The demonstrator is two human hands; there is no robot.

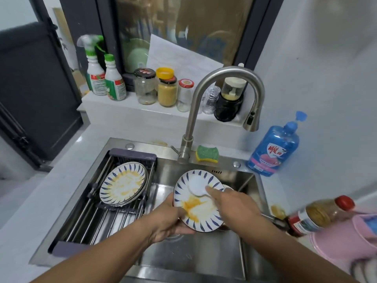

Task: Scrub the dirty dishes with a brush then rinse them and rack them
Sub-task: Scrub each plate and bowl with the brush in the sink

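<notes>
1. Two hands work over the sink, both busy with one plate.
2. The left hand has its grip pinched on the plate's near-left rim. The thumb lies on the top face and the fingers curl under the edge.
3. The right hand has its grip closed on a round white brush. One fingertip rests on the brush's near edge; how the other fingers lie is hidden beneath the hand.
4. The left forearm comes in from the lower left. The right forearm comes from the lower right and passes over the plate's right side, back of the hand upward.
5. The plate is held above the basin, in front of the base of the faucet and to the right of the rack.
6. It is tilted, with its face turned up towards the camera. A yellow smear covers the near half, and blue dashes ring the rim.
7. The brush presses flat on the far part of the plate's face.
8. Stacked plates with the same yellow soiling lean in the rack, which spans the sink's left side.
9. A green and yellow sponge lies on the sink's back edge, and a blue soap bottle stands on the surface to the right.
</notes>
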